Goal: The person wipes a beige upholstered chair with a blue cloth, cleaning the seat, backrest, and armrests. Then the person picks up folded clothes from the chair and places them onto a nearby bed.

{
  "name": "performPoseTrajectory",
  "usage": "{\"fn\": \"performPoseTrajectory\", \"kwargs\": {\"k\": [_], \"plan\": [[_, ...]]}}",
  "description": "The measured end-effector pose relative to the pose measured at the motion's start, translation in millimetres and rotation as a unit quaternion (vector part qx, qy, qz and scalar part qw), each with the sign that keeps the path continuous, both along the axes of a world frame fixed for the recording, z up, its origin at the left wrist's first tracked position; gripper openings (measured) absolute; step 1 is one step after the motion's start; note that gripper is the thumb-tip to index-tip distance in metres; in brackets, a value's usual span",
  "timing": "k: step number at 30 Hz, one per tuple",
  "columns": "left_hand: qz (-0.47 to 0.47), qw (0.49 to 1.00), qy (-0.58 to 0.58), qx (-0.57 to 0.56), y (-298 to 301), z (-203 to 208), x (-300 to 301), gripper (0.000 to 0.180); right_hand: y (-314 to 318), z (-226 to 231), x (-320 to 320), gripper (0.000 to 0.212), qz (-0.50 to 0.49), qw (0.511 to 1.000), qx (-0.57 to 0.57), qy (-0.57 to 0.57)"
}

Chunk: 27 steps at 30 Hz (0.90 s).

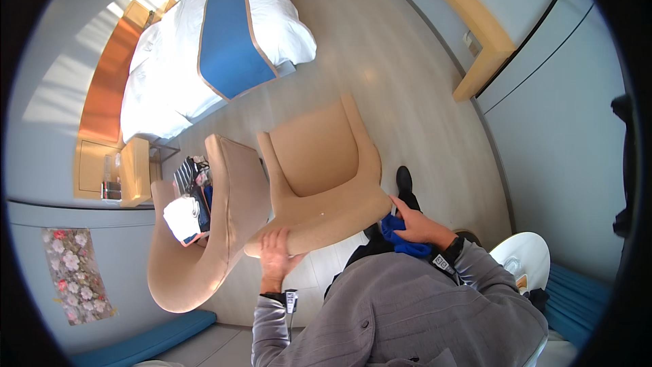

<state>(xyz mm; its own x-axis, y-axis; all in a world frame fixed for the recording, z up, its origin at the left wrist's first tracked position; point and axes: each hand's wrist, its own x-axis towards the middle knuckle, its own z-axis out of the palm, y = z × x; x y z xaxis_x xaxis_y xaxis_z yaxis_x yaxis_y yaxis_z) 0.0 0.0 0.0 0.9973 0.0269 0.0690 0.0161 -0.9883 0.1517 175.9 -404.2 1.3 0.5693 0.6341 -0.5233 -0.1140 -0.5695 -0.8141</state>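
A tan upholstered armchair [311,149] stands right in front of me, its back toward my body. My left hand [275,257] grips the left end of its backrest top, fingers over the edge and thumb apart. A crumpled blue cloth [401,236] is bunched in my right hand [420,225], whose fingertips reach the right corner of the same backrest. Close on the left stands a second tan armchair [180,275]. On its seat lie a folded white garment [181,219] and several darker and striped clothes [192,175].
A bed with white bedding [166,68] and a blue runner [234,30] fills the far left, beside a wooden nightstand [136,171]. Along the right wall runs a wooden shelf [475,17]. A round white table [536,248] stands behind my right arm, near a blue bench [577,299].
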Motion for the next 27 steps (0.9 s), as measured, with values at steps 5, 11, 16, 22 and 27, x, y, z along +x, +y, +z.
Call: {"fn": "performPoseTrajectory", "kwargs": {"k": [5,11,16,22,27], "plan": [[-0.040,0.994,-0.087,0.047,43.6,-18.0,-14.3,0.085,20.3,-21.9,-4.4,0.087,-0.058,0.982,0.103,-0.148],[-0.075,0.988,-0.114,0.065,28.0,-19.7,12.8,0.074,10.1,-24.3,14.0,0.077,-0.115,0.969,0.098,-0.194],[-0.013,0.998,-0.050,0.029,-44.5,-4.8,82.2,0.069,-7.8,-43.2,86.5,0.051,-0.257,0.946,0.034,-0.194],[0.004,1.000,-0.018,-0.004,-147.2,0.2,231.6,0.064,6.4,-85.5,271.2,0.044,-0.461,0.816,0.069,-0.343],[0.000,1.000,0.014,0.008,-194.9,-2.1,346.8,0.063,17.3,-80.1,365.2,0.045,-0.661,0.716,0.149,-0.168]]}}
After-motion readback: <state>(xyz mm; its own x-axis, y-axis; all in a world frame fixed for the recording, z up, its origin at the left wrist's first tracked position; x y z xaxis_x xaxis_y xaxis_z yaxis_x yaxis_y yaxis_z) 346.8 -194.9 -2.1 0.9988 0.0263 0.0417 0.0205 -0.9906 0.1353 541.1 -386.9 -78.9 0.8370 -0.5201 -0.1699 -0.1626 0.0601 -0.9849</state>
